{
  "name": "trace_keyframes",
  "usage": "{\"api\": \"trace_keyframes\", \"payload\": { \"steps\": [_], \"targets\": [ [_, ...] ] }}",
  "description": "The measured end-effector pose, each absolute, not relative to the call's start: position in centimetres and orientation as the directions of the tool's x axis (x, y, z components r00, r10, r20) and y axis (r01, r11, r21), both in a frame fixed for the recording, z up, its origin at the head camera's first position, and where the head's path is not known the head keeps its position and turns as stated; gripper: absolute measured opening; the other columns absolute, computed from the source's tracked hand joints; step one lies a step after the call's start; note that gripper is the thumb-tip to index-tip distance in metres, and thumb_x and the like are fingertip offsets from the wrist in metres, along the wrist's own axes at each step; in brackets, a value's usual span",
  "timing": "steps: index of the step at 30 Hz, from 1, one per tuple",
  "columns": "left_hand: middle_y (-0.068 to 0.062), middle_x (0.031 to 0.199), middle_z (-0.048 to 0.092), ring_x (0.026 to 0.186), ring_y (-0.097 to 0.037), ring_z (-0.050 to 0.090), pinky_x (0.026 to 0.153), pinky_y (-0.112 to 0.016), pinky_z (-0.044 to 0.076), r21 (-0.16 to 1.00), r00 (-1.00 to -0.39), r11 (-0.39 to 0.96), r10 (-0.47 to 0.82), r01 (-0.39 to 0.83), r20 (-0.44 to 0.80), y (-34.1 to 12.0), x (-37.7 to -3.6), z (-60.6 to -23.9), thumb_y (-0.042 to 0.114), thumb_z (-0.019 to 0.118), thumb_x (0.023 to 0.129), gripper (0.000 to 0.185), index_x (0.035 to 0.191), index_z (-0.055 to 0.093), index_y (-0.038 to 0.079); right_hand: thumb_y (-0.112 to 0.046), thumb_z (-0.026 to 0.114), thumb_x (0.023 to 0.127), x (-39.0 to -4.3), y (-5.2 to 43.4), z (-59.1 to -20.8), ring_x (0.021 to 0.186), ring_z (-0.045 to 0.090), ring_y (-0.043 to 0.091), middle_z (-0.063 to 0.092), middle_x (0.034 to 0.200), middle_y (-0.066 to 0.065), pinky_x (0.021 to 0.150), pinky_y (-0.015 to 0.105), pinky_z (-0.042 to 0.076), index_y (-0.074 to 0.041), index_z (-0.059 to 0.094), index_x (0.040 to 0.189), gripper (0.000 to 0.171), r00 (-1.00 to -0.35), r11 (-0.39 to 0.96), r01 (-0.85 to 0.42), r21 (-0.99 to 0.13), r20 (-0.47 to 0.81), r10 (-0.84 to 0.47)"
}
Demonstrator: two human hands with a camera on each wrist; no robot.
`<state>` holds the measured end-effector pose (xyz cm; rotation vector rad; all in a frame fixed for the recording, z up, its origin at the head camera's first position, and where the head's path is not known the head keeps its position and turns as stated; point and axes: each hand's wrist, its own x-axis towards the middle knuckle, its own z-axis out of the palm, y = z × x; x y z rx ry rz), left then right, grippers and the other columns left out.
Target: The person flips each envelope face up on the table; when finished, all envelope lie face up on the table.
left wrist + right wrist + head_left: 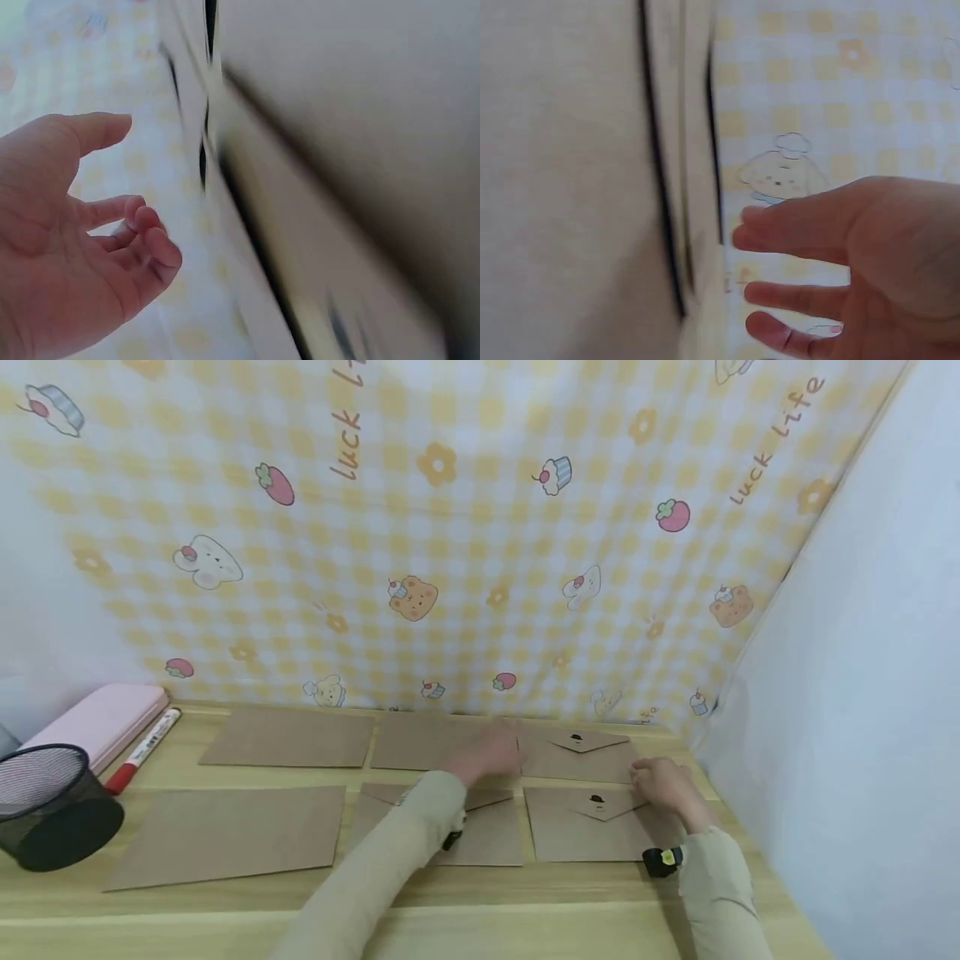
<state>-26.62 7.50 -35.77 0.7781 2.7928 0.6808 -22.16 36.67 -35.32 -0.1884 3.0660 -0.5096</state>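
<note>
Brown paper envelopes lie in two rows on the wooden table. My left hand (491,752), blurred, is over the right end of the back middle envelope (408,742), beside the left edge of the back right envelope (573,764). Its fingers (154,236) are loosely curled and hold nothing in the left wrist view. At the back right envelope's right corner is my right hand (663,781), over the far edge of the front right envelope (577,842). Nothing shows between its relaxed fingers (780,229). My left forearm partly hides the front middle envelope (487,839).
Two plain-faced envelopes, one back left (288,739) and one front left (240,827), lie farther left. A black mesh pen holder (71,827), a red-capped marker (142,752) and a pink case (97,718) sit at the left edge. A checked cloth (465,543) hangs behind the table.
</note>
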Motion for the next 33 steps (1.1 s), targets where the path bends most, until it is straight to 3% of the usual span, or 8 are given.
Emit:
{"api": "trace_keyframes", "payload": {
  "steps": [2, 4, 6, 8, 11, 20, 24, 33],
  "targets": [
    [-0.02, 0.133, 0.042, 0.12, -0.032, 0.042, 0.097, -0.041, 0.039, 0.496, -0.858, 0.748, 0.513, 0.441, -0.011, 5.2, -26.7, -35.9, 0.023, 0.061, 0.089, 0.053, 0.131, 0.044, -0.003, -0.003, 0.05, 0.089, -21.9, 36.6, -35.2, 0.065, 0.058, 0.038, 0.064, 0.09, 0.027, 0.062, 0.045, 0.045, 0.013, 0.059, 0.112, 0.03, -0.987, 0.913, -0.158, -0.376, 0.059, -0.147],
    [-0.025, 0.138, 0.034, 0.125, -0.037, 0.035, 0.1, -0.046, 0.034, 0.499, -0.866, 0.758, 0.499, 0.421, -0.027, 2.3, -26.9, -35.8, 0.026, 0.065, 0.086, 0.066, 0.136, 0.037, -0.006, -0.003, 0.052, 0.089, -21.8, 36.1, -34.7, 0.067, 0.059, 0.036, 0.063, 0.093, 0.028, 0.06, 0.043, 0.048, 0.014, 0.058, 0.112, 0.029, -0.975, 0.889, -0.219, -0.403, 0.12, -0.186],
    [-0.028, 0.142, 0.028, 0.13, -0.039, 0.028, 0.102, -0.049, 0.03, 0.52, -0.872, 0.758, 0.487, 0.394, -0.049, -0.7, -27.2, -35.8, 0.027, 0.071, 0.081, 0.077, 0.139, 0.032, -0.006, -0.005, 0.054, 0.09, -22.0, 34.9, -34.0, 0.089, 0.059, 0.04, 0.06, 0.108, 0.029, 0.075, 0.05, 0.047, 0.012, 0.057, 0.115, 0.03, -0.96, 0.865, -0.281, -0.416, 0.141, -0.244],
    [-0.027, 0.147, 0.019, 0.135, -0.039, 0.019, 0.106, -0.05, 0.023, 0.503, -0.874, 0.78, 0.476, 0.371, -0.094, -3.3, -27.4, -35.7, 0.03, 0.072, 0.079, 0.084, 0.142, 0.029, -0.005, -0.009, 0.056, 0.092, -22.1, 33.6, -33.2, 0.109, 0.049, 0.045, 0.052, 0.122, 0.029, 0.089, 0.056, 0.039, 0.009, 0.056, 0.119, 0.033, -0.946, 0.839, -0.322, -0.439, 0.122, -0.3],
    [-0.024, 0.15, 0.012, 0.137, -0.038, 0.011, 0.108, -0.049, 0.017, 0.472, -0.873, 0.808, 0.466, 0.354, -0.142, -6.0, -27.8, -35.8, 0.033, 0.073, 0.076, 0.092, 0.144, 0.024, -0.004, -0.018, 0.058, 0.092, -22.4, 31.4, -32.3, 0.118, 0.041, 0.046, 0.048, 0.129, 0.027, 0.092, 0.059, 0.035, 0.004, 0.053, 0.127, 0.041, -0.934, 0.793, -0.333, -0.511, 0.066, -0.351],
    [-0.02, 0.149, 0.019, 0.135, -0.034, 0.02, 0.107, -0.044, 0.022, 0.446, -0.846, 0.839, 0.458, 0.311, -0.272, -8.0, -28.9, -36.0, 0.036, 0.083, 0.065, 0.105, 0.145, 0.025, 0.0, -0.019, 0.066, 0.087, -25.8, 22.3, -33.4, 0.131, 0.028, 0.041, 0.034, 0.143, 0.022, 0.101, 0.056, 0.027, 0.002, 0.039, 0.138, 0.062, -0.849, 0.687, -0.352, -0.636, -0.093, -0.521],
    [-0.018, 0.147, 0.021, 0.133, -0.032, 0.024, 0.105, -0.042, 0.026, 0.444, -0.835, 0.84, 0.465, 0.311, -0.294, -7.6, -29.3, -36.3, 0.036, 0.085, 0.063, 0.105, 0.145, 0.027, 0.002, -0.018, 0.073, 0.08, -27.0, 19.1, -34.6, 0.132, 0.026, 0.038, 0.029, 0.146, 0.021, 0.103, 0.053, 0.027, 0.001, 0.034, 0.141, 0.076, -0.846, 0.746, -0.319, -0.584, -0.179, -0.502],
    [-0.026, 0.142, 0.01, 0.132, -0.036, 0.019, 0.105, -0.043, 0.027, 0.486, -0.836, 0.8, 0.503, 0.353, -0.221, -7.8, -29.9, -36.8, 0.032, 0.088, 0.058, 0.113, 0.144, 0.024, -0.002, -0.034, 0.084, 0.066, -28.8, 16.7, -35.9, 0.138, -0.004, 0.038, 0.013, 0.153, 0.013, 0.107, 0.054, 0.008, -0.003, 0.016, 0.148, 0.111, -0.838, 0.846, -0.358, -0.396, -0.263, -0.478]
  ]
}}
